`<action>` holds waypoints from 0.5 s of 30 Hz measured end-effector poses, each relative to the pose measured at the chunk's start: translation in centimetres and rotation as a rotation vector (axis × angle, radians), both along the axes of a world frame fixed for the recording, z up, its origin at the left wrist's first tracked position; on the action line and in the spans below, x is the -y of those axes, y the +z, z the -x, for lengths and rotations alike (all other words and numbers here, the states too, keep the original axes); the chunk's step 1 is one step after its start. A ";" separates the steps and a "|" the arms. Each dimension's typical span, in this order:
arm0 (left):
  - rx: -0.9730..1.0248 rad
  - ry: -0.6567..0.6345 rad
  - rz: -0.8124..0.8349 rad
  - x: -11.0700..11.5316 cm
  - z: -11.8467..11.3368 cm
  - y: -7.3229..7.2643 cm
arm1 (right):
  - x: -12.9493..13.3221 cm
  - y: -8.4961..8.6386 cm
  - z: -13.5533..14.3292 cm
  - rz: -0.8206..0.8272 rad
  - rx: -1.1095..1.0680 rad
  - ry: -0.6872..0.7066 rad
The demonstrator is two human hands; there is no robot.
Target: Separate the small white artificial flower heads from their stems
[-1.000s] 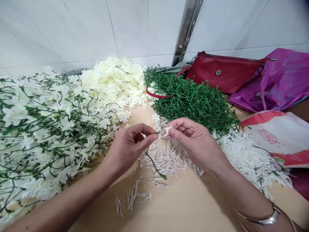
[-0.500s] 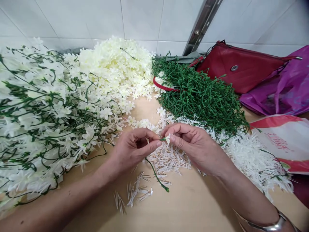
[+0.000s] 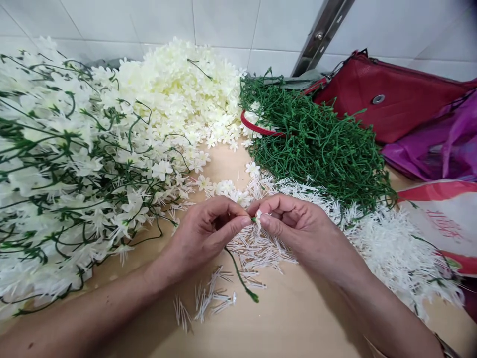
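Close together over the table's middle, both my hands are closed in a pinch. Thumb and forefinger of my left hand [image 3: 208,231] grip a green plastic stem [image 3: 240,278], whose lower end curves down below the fingers. My right hand [image 3: 298,223] pinches a small white artificial flower [image 3: 258,219] that sits at the stem's upper tip. Its fingers cover part of the petals. Beneath the hands lie scattered white stamen pieces [image 3: 257,253], and a few small bundles of them [image 3: 212,298] rest nearer to me.
Finished-looking white flowers on stems [image 3: 85,164] heap up at left. Behind is a pile of loose cream blossoms [image 3: 182,89]. Green stems [image 3: 320,149] lie at right, beside more white stamens [image 3: 402,253]. A red bag [image 3: 395,94], a purple bag [image 3: 439,134] and a printed packet [image 3: 443,214] line the right side.
The view has shifted slightly. My right fingers have come a little closer to my left ones, and less green shows between the left fingertips and the flower.
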State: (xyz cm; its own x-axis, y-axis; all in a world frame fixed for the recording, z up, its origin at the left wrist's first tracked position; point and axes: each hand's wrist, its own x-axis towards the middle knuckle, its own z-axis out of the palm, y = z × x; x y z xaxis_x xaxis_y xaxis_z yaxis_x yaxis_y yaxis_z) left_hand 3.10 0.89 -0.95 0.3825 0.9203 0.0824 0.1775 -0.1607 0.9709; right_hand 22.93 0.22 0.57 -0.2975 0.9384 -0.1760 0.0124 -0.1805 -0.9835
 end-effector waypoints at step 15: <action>-0.057 -0.074 -0.055 -0.3 0.6 -0.1 | -0.2 -0.4 0.2 0.139 -0.019 0.028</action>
State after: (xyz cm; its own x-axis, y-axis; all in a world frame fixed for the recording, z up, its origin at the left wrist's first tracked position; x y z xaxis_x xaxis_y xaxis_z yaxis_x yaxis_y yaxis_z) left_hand 2.51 1.21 -1.01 0.4549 0.8840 0.1080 0.2177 -0.2280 0.9490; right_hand 22.75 0.37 0.15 -0.3274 0.8967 -0.2980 0.0006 -0.3151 -0.9491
